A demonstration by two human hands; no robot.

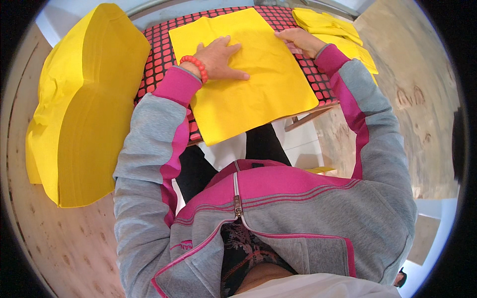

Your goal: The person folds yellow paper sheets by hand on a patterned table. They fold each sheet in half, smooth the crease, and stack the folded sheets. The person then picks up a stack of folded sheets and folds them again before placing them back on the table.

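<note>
A yellow fabric sheet (258, 94) with rounded corners lies flat across a table covered in a red and black patterned cloth (160, 45). Its near corner hangs past the table's front edge. My left hand (218, 58), with a red bead bracelet at the wrist, rests on the sheet's upper left part, fingers spread and palm down. At the sheet's right edge, my right hand (302, 41) has its thumb on top and the other fingers curled beneath, pinching that edge. Those lower fingers are partly hidden.
To the left stands a thick, bent stack of yellow fabric sheets (89, 109). Folded yellow pieces (330, 27) lie at the table's far right corner. Wooden boards (412, 94) are on the right, and a wooden table leg (303, 119) shows below the cloth.
</note>
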